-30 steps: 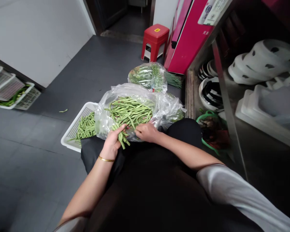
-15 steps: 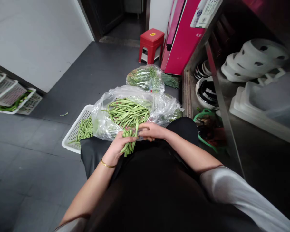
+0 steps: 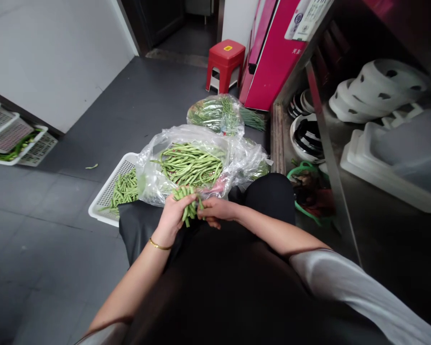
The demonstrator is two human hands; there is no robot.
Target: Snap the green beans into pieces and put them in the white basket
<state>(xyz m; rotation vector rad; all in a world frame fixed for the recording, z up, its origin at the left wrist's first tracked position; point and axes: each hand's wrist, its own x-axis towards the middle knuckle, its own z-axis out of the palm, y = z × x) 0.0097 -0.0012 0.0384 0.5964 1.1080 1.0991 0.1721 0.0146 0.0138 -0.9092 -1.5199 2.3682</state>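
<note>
A bunch of green beans (image 3: 187,203) is clasped in the left hand (image 3: 172,215), its grip closed around them; the right hand (image 3: 215,212) pinches their ends. Just beyond lies the bean-filled plastic bag (image 3: 187,165).

You see a clear, glossy, crinkled plastic bag (image 3: 154,179); a white perforated plastic basket (image 3: 109,191); a matt grey floor (image 3: 57,201); a glossy red plastic stool (image 3: 225,60); a brushed metal shelf (image 3: 380,206).
</note>
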